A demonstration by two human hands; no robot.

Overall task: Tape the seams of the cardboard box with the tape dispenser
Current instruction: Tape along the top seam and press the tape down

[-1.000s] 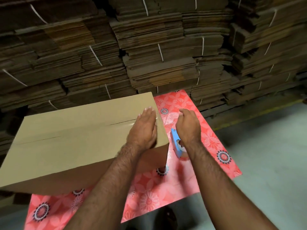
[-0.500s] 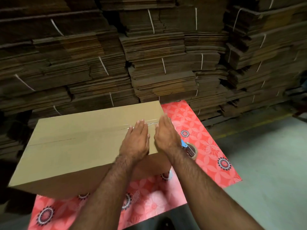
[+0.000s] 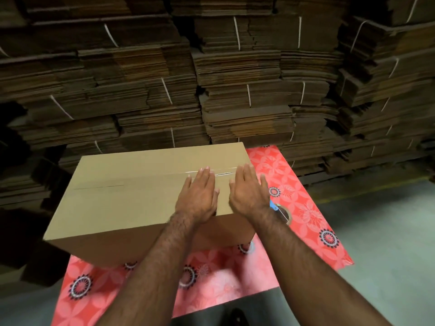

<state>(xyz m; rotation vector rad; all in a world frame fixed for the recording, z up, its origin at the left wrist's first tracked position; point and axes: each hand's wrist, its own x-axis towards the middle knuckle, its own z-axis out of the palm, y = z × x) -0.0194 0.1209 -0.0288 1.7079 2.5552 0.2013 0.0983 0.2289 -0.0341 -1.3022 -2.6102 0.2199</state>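
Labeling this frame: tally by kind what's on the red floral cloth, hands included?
cardboard box: 1
tape dispenser: 1
hands: 2, left hand and right hand, both flat on the box top
Total: 4

Dim stacks of strapped flat cardboard (image 3: 235, 102) stand behind a grey floor (image 3: 388, 231).

Cardboard box (image 3: 131, 196): matt tan corrugated board, smooth faces. Clear glossy tape (image 3: 221, 173) is seen along the right part of the top seam, catching light. Counter (image 3: 306, 184) is covered by a slightly shiny red floral sheet, plastic-like. Tape dispenser (image 3: 280, 211): blue plastic, brown tape roll. Stacked flattened cartons (image 3: 153, 67): rough-edged brown cardboard, bound by white straps. Floor (image 3: 388, 231): matt grey, concrete-like.
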